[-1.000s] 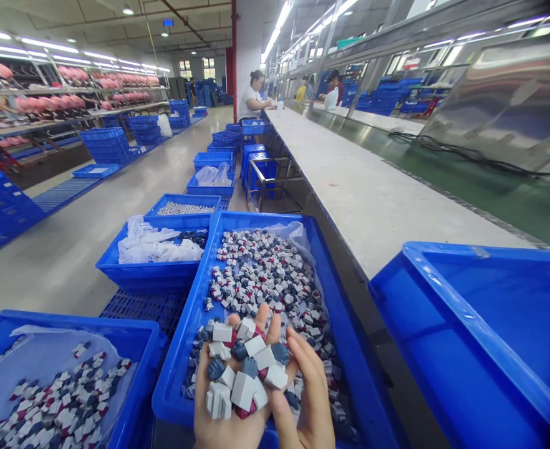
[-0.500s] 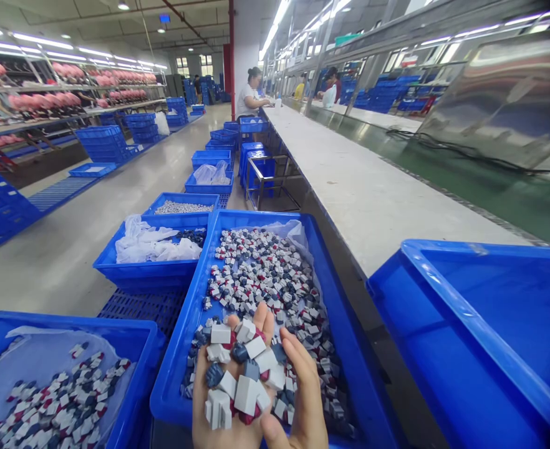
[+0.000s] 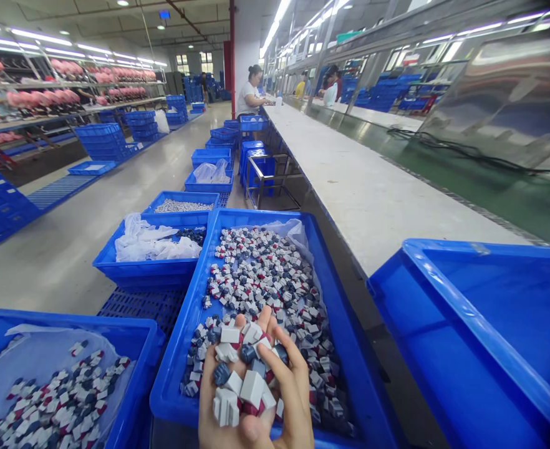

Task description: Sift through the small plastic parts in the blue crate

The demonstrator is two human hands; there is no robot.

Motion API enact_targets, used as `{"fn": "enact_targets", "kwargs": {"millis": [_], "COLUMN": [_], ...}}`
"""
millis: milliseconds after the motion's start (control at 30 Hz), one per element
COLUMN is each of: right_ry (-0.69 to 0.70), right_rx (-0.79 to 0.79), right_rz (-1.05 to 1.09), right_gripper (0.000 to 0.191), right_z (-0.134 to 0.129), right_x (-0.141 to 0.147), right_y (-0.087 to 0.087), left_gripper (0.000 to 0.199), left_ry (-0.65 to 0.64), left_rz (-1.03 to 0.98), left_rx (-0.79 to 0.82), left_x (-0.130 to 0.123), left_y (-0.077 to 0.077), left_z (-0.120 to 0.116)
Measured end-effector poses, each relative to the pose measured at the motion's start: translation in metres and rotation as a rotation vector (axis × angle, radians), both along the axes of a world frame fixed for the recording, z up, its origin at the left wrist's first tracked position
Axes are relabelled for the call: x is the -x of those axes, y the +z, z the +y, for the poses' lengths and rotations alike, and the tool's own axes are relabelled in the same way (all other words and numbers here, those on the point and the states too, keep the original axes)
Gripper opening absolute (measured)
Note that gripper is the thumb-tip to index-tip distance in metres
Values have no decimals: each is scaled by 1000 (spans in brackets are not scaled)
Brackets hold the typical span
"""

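Head view: a heap of small pcs [image 3: 252, 389] is held in the left hand [image 3: 227, 436], lower centre of frame, palm up & cupped. White blocks, dark blue & dark red parts are mixed in the heap; approx. long axis run up-down in frame. One ridged white pc [image 3: 226, 408] is seen at its lwr left edge, one dk blue pc [image 3: 221, 374] just above that.

The right hand [image 3: 296, 399] is held close against the heap's right side. Its fingers [image 3: 277, 368] are slanted up-left, index reaching over the pcs, thumb [image 3: 250, 429] bent in at the lwr edge. Index & thumb are held well apart, w/ the large white block btwn them in frame: down-left of the index tip, just above the thumb tip. Whether it's touched or pressed can't be told. The heap is thus to the left of the right hand's fingers; pcs are borne directly by the left palm, so the left is the nearer. Left fingertips are loosely spread past the heap's top, not clamped.

Both hands are held over the near half of a blue tray [image 3: 187, 315], centre to lwr centre, w/ many loose pcs [image 3: 260, 265] spread on its liner. A second tray [image 3: 97, 320] w/ similar pcs is seen lwr left, a blue bin [image 3: 431, 312] lwr right; the long tabletop [image 3: 340, 178] is set to the upper right of the hands.
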State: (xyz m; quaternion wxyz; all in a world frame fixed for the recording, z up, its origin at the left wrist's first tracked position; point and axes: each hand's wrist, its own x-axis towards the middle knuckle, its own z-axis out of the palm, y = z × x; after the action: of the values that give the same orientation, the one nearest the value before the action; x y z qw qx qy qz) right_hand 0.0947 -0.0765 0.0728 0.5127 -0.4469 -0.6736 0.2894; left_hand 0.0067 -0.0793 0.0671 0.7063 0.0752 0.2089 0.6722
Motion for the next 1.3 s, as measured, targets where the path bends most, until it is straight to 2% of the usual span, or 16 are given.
{"fn": "enact_targets", "kwargs": {"millis": [100, 233, 333, 500, 567, 733, 867, 1033, 1167, 1300], "right_ry": [-15, -6, 7, -24, -24, -32, -56, 112, 271, 325], "right_rx": [-34, -55, -63, -93, -96, -42, 17, 122, 228, 318], "right_rz": [-16, 7, 22, -30, -30, -14, -89, -282, -412, -341], "right_gripper": [54, 53, 52, 52, 51, 41, 31, 24, 18, 18], "right_z": [1, 1, 1, -1, -1, 4, 20, 50, 65, 69], "right_x": [0, 1, 2, 3, 3, -8, -24, -36, -34, -29], "right_y": [-4, -8, -9, -8, -7, -4, 1, 21, 39, 37], "left_gripper": [50, 43, 38, 36, 36, 33, 33, 42, 40, 40], "left_ry": [56, 74, 58, -39, -43, -28, -58, -112, -96, -80], "left_rz": [-6, -73, -99, -224, -252, -283, -274, -246, -244, -245], "left_rx": [36, 88, 84, 75, 40, -42, -86, -24, 3, 39], "left_x": [0, -3, -5, -7, -9, -17, -19, -15, -13, -15], "left_y": [-8, -13, -7, 15, 20, 13, 9, 7, -2, -9], "left_z": [-2, -1, 2, 4, 3, 4, 4, 2, 2, 1]}}
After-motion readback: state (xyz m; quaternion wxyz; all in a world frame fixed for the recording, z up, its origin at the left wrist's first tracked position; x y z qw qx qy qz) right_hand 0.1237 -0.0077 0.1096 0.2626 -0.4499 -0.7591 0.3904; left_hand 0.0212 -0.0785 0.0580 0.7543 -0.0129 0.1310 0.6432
